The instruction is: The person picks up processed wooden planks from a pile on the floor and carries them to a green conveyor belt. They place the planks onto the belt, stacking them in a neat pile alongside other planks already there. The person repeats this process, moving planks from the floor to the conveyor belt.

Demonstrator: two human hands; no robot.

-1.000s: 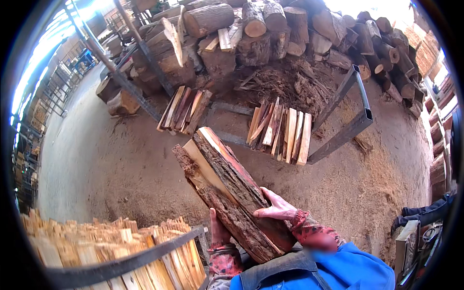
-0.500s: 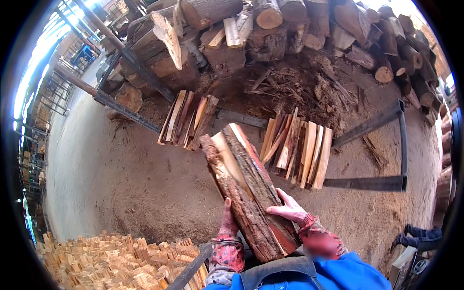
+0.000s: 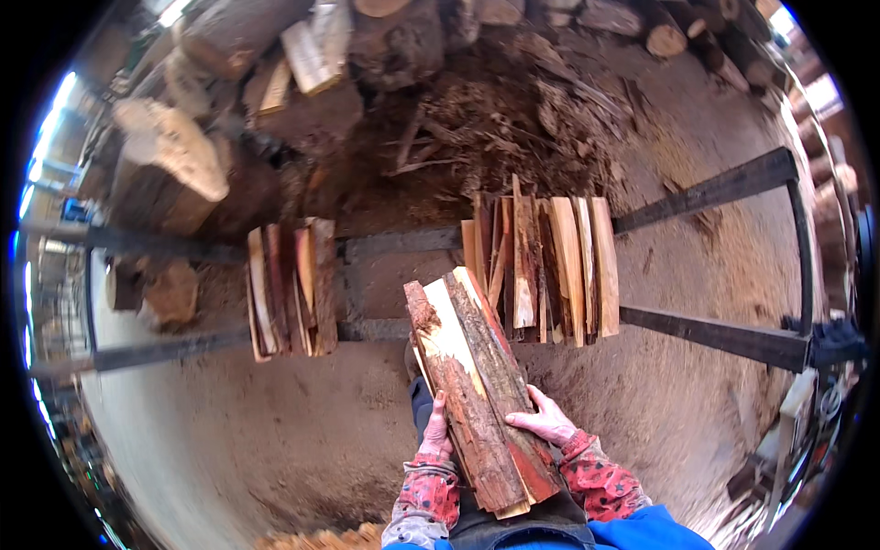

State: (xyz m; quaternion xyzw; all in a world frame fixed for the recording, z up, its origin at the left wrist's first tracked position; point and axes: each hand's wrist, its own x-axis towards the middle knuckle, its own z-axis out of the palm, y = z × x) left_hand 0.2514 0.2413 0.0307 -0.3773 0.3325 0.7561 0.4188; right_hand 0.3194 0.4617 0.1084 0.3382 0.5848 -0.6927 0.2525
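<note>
Between my hands I carry several pieces of split firewood (image 3: pixel 464 380), lying side by side in front of my body, with rough bark and pale and reddish cut faces showing. My left hand (image 3: pixel 437 429) presses against their left side, thumb up. My right hand (image 3: pixel 546 418) grips the right side, thumb lying over the bark. Beyond the bundle, to the right, a row of upright split firewood (image 3: pixel 576 266) stands in a dark metal rack (image 3: pixel 720 337). A smaller row of split firewood (image 3: pixel 323 289) stands in the rack to the left, apart from the bundle.
Large logs (image 3: pixel 234 41) and a split slab (image 3: pixel 174 147) are piled at the far left. Bark scraps (image 3: pixel 513 119) litter the ground behind the rack. Pale firewood (image 3: pixel 325 539) shows at the lower edge. A metal device (image 3: pixel 830 403) stands at the right.
My view has turned left, so the rack now lies straight across in front of me. The firewood bundle stays in both hands and is closer to the gap between the two rows.
</note>
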